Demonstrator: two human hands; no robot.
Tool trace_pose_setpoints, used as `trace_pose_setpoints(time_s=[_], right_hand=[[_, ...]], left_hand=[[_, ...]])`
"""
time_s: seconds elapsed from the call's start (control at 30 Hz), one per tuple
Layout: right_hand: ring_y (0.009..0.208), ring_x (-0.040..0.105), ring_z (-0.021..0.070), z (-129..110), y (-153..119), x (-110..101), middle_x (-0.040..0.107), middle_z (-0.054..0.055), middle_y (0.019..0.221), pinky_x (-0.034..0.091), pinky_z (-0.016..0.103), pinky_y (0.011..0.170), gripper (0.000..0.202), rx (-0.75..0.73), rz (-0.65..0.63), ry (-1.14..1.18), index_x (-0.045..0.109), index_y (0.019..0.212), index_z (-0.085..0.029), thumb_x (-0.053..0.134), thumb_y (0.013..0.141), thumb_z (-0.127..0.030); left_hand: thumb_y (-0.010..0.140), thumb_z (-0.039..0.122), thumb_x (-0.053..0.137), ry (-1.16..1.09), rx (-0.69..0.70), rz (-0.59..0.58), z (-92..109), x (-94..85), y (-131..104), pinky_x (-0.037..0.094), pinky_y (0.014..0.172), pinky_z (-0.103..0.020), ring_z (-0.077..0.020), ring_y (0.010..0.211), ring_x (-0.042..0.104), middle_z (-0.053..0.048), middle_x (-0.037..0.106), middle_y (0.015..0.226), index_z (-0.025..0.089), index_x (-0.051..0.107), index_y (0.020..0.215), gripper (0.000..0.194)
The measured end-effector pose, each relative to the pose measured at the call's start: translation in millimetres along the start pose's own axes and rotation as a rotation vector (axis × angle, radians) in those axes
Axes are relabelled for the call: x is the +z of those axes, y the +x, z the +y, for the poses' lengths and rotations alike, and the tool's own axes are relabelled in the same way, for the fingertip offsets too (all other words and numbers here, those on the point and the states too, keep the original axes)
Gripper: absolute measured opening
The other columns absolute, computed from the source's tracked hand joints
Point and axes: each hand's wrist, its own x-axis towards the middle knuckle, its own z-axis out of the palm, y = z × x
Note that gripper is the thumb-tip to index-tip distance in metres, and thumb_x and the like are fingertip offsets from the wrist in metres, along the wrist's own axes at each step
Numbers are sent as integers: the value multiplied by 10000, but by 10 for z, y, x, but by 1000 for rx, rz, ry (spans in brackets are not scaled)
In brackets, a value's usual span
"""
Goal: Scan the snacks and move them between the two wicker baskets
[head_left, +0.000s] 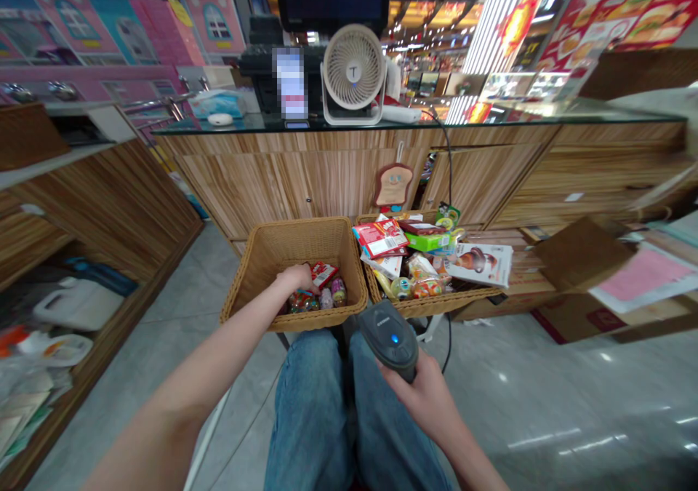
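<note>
My left hand point(297, 278) reaches down into the left wicker basket point(299, 233), its fingers curled among a few small packaged items. A red packet point(323, 273) lies right by the fingertips, and small round-ended items point(337, 290) sit to the right of it. What the fingers close on, if anything, is hidden. Wrapped in my right hand point(417, 385) is a dark grey barcode scanner point(390, 338) with a lit blue light, held over my right knee, in front of the right wicker basket point(436, 304). That basket is heaped with packaged snacks, including a red packet point(382, 238) and a white box point(477, 264).
Behind the baskets stands a wood-grain counter point(262, 178) with a fan point(353, 73), a monitor point(334, 0) and a phone point(291, 84) on top. A dark cable point(450, 178) hangs down its front. Cardboard boxes point(578, 258) are at right, an open shelf point(81, 360) at left.
</note>
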Motion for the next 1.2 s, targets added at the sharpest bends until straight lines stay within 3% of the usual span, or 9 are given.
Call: trace_pose_setpoints(time_s=[0.17,0.23,0.37,0.5,0.63,0.77,1.2], right_hand=[[782,749,273,-21,11,4,806,79,867,574,319,715,191,-11,-8,-2,726,955,-155,632,900,-313],[761,743,269,-34,17,7,801,76,845,568,313,697,185,-5,-9,-8,721,933,-159,632,895,-317],[770,741,269,-51,36,31,803,86,867,570,312,704,192,0,-25,2,718,935,-157,623,896,-319],[770,743,270,-76,64,74,798,84,864,571,312,706,190,-12,-43,23,719,943,-161,625,889,-316],[800,751,276,-125,102,125,789,77,862,576,315,730,182,-21,-76,51,718,953,-168,632,887,-315],[836,760,276,-171,152,172,798,73,897,581,313,755,178,-14,-93,66,716,985,-175,636,890,-302],[797,754,258,-164,173,180,794,64,863,576,301,739,183,-27,-102,58,721,975,-168,630,884,-298]], left_hand=[[653,387,868,110,-31,149,-44,-226,-388,416,1052,-698,-494,1278,604,-271,704,1316,181,591,1438,857],[740,311,798,151,46,327,-101,-256,-597,316,1142,-705,-454,1345,542,-242,671,1381,191,528,1498,814],[823,236,733,148,283,779,-267,-196,-958,227,1212,-697,-400,1270,581,-196,685,1346,216,512,1521,732],[905,229,695,56,415,963,-389,-63,-1174,155,1245,-675,-372,1330,565,-161,626,1482,266,401,1592,748],[930,284,724,-43,507,1067,-428,36,-1250,147,1264,-612,-332,1350,584,-131,620,1511,303,370,1600,758],[927,290,744,-109,502,1121,-427,57,-1258,172,1262,-587,-320,1364,590,-136,629,1500,305,357,1603,779],[925,301,755,-116,503,1109,-452,93,-1245,188,1259,-585,-311,1359,594,-128,632,1498,307,374,1581,757]])
